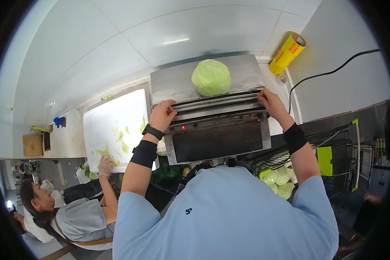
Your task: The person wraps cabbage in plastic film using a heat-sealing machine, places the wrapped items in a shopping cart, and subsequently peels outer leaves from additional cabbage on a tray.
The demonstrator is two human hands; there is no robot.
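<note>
A pale green cabbage (211,77) sits on the steel top of a film-wrapping machine (177,82) in front of me. My left hand (161,115) grips the left end of the machine's front bar, where clear film runs across. My right hand (271,103) pinches the right end of that same bar. Both wrists wear black bands. A dark hot plate (216,141) lies just below my hands.
A white cutting board (115,125) with cabbage scraps lies to the left, where a co-worker's gloved hand (105,165) rests. A yellow film roll (287,53) stands at the back right. A wire basket (329,143) holds wrapped cabbages (279,182) at my right.
</note>
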